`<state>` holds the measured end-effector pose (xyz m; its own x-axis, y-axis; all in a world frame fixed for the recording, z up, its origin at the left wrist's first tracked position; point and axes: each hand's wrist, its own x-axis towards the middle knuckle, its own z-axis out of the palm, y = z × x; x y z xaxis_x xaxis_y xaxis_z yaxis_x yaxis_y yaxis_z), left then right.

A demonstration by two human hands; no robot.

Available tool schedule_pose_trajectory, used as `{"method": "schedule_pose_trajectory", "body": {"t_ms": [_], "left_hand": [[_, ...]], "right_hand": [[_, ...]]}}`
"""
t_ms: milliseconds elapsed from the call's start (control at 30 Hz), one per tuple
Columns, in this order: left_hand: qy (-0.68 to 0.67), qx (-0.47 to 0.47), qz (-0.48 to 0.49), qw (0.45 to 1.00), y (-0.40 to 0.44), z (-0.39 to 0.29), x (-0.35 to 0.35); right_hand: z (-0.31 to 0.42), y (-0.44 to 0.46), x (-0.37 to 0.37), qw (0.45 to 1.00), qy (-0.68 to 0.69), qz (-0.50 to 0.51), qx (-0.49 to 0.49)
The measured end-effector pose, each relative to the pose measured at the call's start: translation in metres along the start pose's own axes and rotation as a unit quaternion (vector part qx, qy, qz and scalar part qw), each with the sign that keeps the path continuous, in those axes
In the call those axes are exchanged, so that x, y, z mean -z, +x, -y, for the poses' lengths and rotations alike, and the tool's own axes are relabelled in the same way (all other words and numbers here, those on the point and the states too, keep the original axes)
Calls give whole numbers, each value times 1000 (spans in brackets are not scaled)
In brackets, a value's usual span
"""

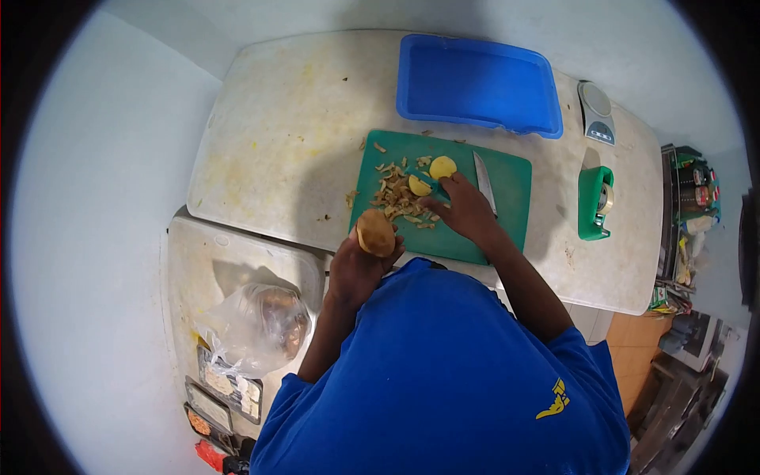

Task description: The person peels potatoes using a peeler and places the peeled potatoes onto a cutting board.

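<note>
My left hand point(358, 265) is closed around a brown, unpeeled potato point(376, 233) at the near left corner of the green cutting board point(507, 170). My right hand point(465, 212) hovers over or rests on the board, thumb and fingers apart, nothing visible in its grasp. Near its fingertips lie a round pale-yellow peeled potato point(442, 167) and a smaller yellow potato piece point(419, 185). Brown peelings point(392, 190) are heaped around them. A knife point(484, 182) lies on the board just beyond my right hand, its blade towards me.
A blue tray point(483, 83) stands behind the board on the pale table point(269, 119). To the right are a kitchen scale point(597, 111) and a green tape dispenser point(595, 203). On a lower-left table sits a clear plastic bag point(257, 328) with brown contents, beside black trays point(229, 384).
</note>
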<state>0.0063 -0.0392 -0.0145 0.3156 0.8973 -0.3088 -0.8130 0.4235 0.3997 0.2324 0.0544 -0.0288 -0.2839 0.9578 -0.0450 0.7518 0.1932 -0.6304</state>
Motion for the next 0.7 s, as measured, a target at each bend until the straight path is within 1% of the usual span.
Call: {"method": "schedule_pose_trajectory", "body": {"t_ms": [100, 133, 200, 233, 300, 433, 600, 700], "left_hand": [[-68, 4, 9, 998, 5, 1, 5], [-77, 1, -2, 997, 6, 1, 4], [-94, -4, -23, 995, 6, -1, 1], [-94, -9, -16, 995, 5, -1, 2], [-91, -16, 1, 996, 6, 0, 6], [-104, -32, -26, 994, 4, 4, -2], [-96, -31, -17, 995, 3, 4, -4], [-92, -20, -49, 994, 4, 3, -8]], "right_hand": [[4, -11, -9, 995, 77, -55, 43], [12, -15, -6, 991, 104, -69, 55], [35, -25, 7, 991, 114, -19, 62], [47, -29, 14, 991, 119, 4, 63], [63, -37, 19, 990, 103, 44, 82], [88, -47, 22, 989, 61, 105, 85], [89, -45, 13, 988, 31, 105, 109], [92, -44, 11, 988, 10, 103, 118]]}}
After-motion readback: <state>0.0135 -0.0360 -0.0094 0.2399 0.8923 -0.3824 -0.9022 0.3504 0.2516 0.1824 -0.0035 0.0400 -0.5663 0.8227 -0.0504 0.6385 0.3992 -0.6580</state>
